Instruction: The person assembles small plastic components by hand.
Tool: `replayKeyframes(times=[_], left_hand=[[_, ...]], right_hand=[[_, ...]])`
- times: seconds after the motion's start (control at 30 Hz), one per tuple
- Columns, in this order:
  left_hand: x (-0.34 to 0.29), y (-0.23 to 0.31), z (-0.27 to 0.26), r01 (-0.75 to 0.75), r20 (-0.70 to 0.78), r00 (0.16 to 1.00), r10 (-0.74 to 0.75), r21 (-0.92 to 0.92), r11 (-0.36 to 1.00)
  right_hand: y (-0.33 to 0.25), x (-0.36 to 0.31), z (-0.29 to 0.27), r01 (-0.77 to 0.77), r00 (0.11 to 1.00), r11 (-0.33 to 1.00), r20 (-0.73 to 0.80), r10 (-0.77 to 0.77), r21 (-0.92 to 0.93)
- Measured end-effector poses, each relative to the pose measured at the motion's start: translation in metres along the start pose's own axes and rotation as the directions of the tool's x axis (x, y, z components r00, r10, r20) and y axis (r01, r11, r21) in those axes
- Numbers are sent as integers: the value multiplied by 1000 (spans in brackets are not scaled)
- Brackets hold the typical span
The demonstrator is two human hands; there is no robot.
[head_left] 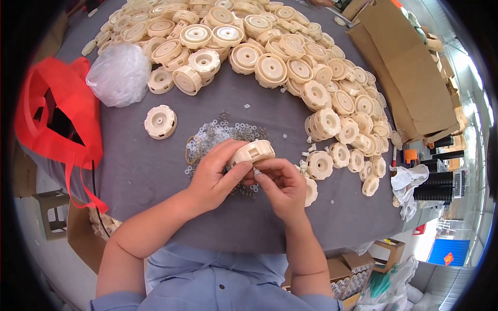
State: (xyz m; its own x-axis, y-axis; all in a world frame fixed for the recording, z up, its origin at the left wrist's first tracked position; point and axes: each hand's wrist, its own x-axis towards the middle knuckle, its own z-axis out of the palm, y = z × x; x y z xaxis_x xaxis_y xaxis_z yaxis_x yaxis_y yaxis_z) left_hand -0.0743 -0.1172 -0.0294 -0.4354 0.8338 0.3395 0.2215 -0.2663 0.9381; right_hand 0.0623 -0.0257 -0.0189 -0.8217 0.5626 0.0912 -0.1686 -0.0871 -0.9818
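My left hand (213, 173) is closed around a cream round plastic housing (254, 151) with slots in its side wall, held tilted above the table. Just beneath it my right hand (284, 189) pinches a small whitish plastic piece (256, 170) between thumb and fingers, close to the housing's underside. The fingers partly cover this piece. Under and behind both hands lies a spread of small white washers (239, 126) and tiny metal springs (211, 136). A single housing (161, 122) rests farther left. Small cream pegs (303, 165) lie to the right, beside more housings (318, 165).
A large heap of cream housings (271, 68) curves across the far side and down the right of the grey table (171, 181). At the left are a plastic bag (119, 75) and a red bag (85, 111). A cardboard box (402, 67) stands at the far right.
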Motion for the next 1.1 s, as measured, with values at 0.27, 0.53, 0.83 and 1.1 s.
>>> replayKeyframes(times=[0.27, 0.53, 0.83, 1.1], left_hand=[[-2, 0, -2, -62, 3, 998, 62, 55, 997], [-5, 4, 0, 172, -2, 983, -181, -300, 938], [-5, 3, -3, 74, 18, 997, -73, -81, 994], [-6, 1, -1, 46, -3, 999, -47, -94, 995]], right_hand=[[-2, 0, 0, 94, 991, 968, -69, -113, -232], [0, 5, -5, 314, 940, 884, -16, -340, -347], [-3, 3, -5, 341, 932, 853, 23, -362, -396], [-2, 4, -4, 308, 940, 869, -15, -340, -386]])
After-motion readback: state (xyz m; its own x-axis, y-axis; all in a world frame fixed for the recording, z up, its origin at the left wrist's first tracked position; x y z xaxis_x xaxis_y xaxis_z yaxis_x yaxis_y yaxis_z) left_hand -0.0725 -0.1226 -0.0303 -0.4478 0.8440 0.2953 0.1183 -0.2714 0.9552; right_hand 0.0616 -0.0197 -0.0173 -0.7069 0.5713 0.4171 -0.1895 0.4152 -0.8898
